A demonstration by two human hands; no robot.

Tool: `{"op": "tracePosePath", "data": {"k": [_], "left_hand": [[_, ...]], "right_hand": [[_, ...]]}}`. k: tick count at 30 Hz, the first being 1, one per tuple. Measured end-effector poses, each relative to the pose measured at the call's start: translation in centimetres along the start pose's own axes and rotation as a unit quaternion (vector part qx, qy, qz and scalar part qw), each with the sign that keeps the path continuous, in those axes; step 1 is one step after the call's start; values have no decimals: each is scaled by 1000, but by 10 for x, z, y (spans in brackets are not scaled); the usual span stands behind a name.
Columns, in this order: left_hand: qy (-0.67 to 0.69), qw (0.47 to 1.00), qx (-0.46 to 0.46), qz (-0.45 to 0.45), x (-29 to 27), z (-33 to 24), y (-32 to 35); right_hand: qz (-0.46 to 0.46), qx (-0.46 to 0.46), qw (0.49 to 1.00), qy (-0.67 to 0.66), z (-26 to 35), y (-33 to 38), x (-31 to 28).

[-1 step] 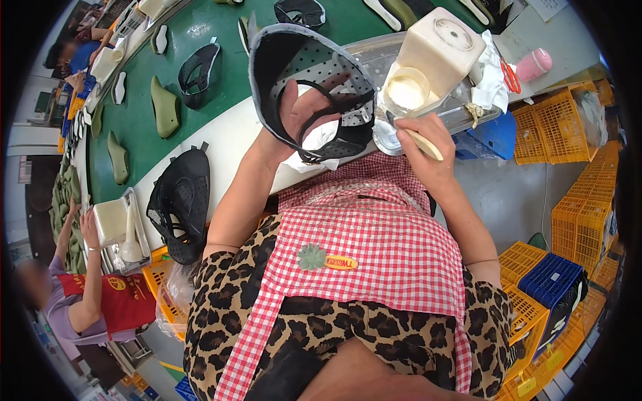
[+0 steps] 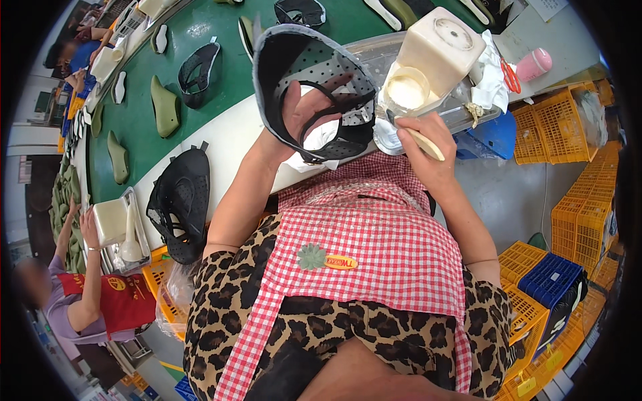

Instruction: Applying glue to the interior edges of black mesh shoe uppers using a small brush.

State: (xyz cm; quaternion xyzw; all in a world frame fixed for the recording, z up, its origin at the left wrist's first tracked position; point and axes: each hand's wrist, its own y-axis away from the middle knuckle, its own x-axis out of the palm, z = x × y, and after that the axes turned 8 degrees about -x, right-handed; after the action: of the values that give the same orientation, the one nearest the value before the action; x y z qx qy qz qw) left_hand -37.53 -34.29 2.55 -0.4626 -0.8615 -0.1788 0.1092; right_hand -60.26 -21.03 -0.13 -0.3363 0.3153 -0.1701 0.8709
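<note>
Shoe upper [image 2: 314, 80] in left hand [image 2: 304, 110]

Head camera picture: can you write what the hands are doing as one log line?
left hand: holds black shoe upper up | right hand: grips brush handle by glue pot | belt: more shoe parts

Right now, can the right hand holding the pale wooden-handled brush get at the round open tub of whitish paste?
Probably yes: the right hand with the brush sits just beside the tub, with nothing between them.
</note>
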Motion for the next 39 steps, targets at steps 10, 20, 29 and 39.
{"op": "tracePosePath", "data": {"k": [10,20,29,39], "left_hand": [[15,999,43,29,13,17,-2],[-78,982,170,30,0,47,-9],[-220,965,139,-15,0,43,10],[-55,979,191,38,8,48,3]], "right_hand": [[45,-15,999,26,4,17,13],[107,97,986,-80,17,25,11],[67,170,975,-125,18,15,-5],[86,-4,995,-42,10,12,17]]}}
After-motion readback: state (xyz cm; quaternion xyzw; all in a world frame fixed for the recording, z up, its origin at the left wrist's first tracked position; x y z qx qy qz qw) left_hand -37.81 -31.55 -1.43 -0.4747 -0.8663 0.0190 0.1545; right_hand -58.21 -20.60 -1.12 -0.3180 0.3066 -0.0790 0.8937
